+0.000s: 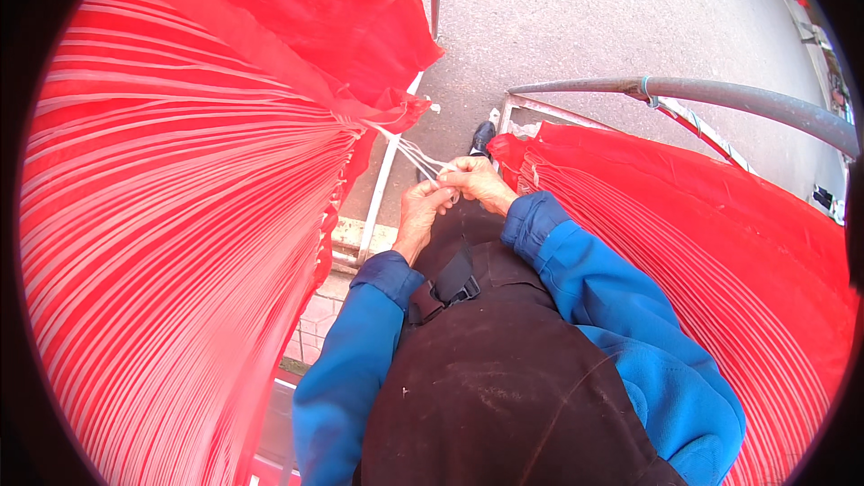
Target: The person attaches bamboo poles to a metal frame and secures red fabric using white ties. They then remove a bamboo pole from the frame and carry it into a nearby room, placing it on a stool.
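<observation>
White strings [412,151] run from the gathered edge of a large pleated red cloth [180,216] on my left to my fingers. My left hand [421,216] is closed, its thumb and fingers pinching the string ends. Right beside it, my right hand [477,182] pinches the same strings, and the fingertips of both hands meet. Whether a knot lies between them is hidden by the fingers. A second pleated red cloth [666,216] hangs at my right, close to my right forearm.
A rusty metal pipe [720,90] curves across the right side above the second cloth. White frame bars [382,184] stand between the left cloth and my legs. Grey pavement [585,18] stretches ahead, and paving tiles [315,319] show at the lower left.
</observation>
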